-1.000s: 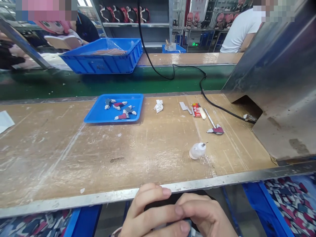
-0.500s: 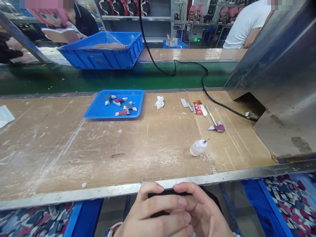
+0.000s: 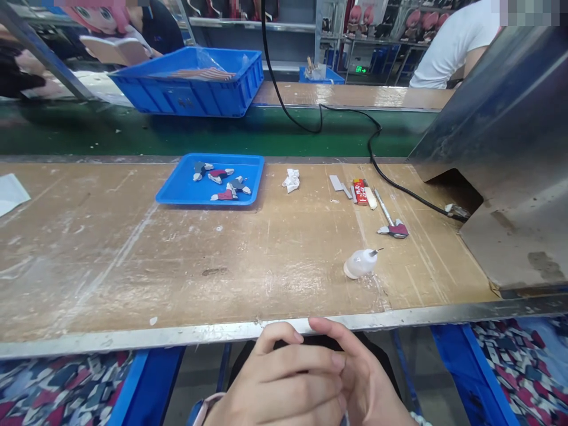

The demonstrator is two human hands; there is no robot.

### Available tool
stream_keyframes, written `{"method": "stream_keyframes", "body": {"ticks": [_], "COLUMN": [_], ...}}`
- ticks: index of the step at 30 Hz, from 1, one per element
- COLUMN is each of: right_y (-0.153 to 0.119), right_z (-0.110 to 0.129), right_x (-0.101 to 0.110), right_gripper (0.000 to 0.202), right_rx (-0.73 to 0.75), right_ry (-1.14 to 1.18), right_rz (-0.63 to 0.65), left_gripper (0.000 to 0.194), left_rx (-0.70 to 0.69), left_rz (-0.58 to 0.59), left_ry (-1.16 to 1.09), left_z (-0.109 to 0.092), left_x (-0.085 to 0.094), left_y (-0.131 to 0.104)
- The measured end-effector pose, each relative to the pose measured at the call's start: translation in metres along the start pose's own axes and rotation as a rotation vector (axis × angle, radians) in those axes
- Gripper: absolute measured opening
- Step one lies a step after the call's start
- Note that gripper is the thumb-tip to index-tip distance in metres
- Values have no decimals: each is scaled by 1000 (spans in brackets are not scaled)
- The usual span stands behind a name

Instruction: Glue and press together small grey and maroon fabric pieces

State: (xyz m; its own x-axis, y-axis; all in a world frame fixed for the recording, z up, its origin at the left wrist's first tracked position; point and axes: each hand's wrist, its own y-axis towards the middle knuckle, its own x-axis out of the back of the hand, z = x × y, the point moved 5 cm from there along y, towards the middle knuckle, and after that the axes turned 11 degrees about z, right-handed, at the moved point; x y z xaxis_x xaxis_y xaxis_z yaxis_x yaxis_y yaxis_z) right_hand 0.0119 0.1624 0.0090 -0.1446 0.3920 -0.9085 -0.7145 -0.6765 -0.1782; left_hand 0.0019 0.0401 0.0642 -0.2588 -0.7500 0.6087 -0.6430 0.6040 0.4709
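Observation:
My left hand (image 3: pixel 288 381) and my right hand (image 3: pixel 364 378) meet below the front edge of the table (image 3: pixel 248 248). The left fingers are curled and pressed together over the right ones; the right fingers bend inward, with the index finger raised. A small pale bit shows low between the palms, too hidden to make out. Nearest the hands, a white squeeze bottle (image 3: pixel 358 264) with a metal needle tip lies on its side. Behind it a maroon-and-grey part (image 3: pixel 396 230) touches a thin metal rod (image 3: pixel 382 206).
A blue tray (image 3: pixel 202 197) holds several small parts. Crumpled tissue (image 3: pixel 291 180) and a red packet (image 3: pixel 360 192) lie farther right. Part-filled bins (image 3: pixel 142 387) flank me below the table. A black cable (image 3: pixel 412 198) runs to a metal housing (image 3: pixel 510 177). People work beyond the blue crate (image 3: pixel 190 97).
The view has shifted slightly, so the table things sit a little farther right. My left fingers have drawn closer together and lie farther over my right hand.

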Motion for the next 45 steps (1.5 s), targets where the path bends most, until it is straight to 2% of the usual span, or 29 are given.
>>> {"method": "stream_keyframes", "body": {"ticks": [3,5,8,13,16,19,23,27,29,31,36,40,43,45], "right_y": [5,9,8,-11,-14,-5,6,9,9,11,14,14,13,13], "right_z": [-5,-10,-12,1,-1,-7,-9,-8,-7,-6,-4,-7,-9,-9], "right_x": [17,32,49,65,62,49,32,19,17,17,24,27,34,41], "right_gripper": [103,107,103,85,87,94,93,89,90,91,86,79,86,91], "right_rx": [-34,-71,-96,26,-13,-80,-68,-86,-89,-83,-12,-4,31,28], "right_ry": [-61,-95,-153,-343,-280,-146,-54,56,41,-4,-85,-139,-164,-228], "right_rz": [64,86,87,-153,-176,-52,58,66,57,62,49,34,-5,23], "left_gripper": [39,41,28,27,30,32,37,37,33,32,23,18,26,31], "left_rx": [-119,-99,-60,-55,-44,-52,-56,16,21,34,139,159,119,92], "left_rz": [-125,-129,-123,-104,-89,-97,-154,-122,-167,-170,7,12,-22,-38], "left_ry": [40,16,-4,16,20,-10,-29,-44,-2,65,163,162,190,206], "left_z": [0,3,4,3,4,3,3,5,3,-1,-7,-7,-6,-5], "left_x": [-4,-7,-9,-12,-13,-14,-16,-21,-18,-13,-7,-6,-7,-9], "left_y": [11,19,24,20,19,18,12,7,5,6,7,5,8,9]}}
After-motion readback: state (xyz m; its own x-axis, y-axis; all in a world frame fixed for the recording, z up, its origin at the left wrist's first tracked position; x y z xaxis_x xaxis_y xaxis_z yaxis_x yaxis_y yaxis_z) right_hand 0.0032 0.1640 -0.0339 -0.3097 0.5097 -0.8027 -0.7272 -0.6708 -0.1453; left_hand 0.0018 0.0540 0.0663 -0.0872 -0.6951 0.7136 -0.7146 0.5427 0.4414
